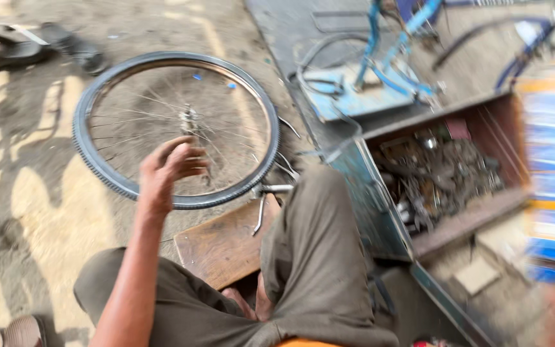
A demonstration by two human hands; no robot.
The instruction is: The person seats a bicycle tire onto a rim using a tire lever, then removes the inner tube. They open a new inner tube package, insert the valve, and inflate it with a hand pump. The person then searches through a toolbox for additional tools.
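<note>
1 left hand [169, 168] over spoked rubber-tyred wheel [176, 128], rusty metal toolbox [444, 173] nearby

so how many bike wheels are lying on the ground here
1. The bicycle wheel lies flat on the dirt, just beyond the left hand. Blurred bicycle parts at the top right may hide others.

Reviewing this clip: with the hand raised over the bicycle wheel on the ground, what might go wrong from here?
1. The left hand hovers over the spokes of the black-tyred bicycle wheel lying flat on the sandy ground; fingers might catch between spokes.
2. A bent metal tool rests at the edge of the brown wooden board and may slip off.
3. The open metal box of scrap parts sits close beside the knee.
</note>
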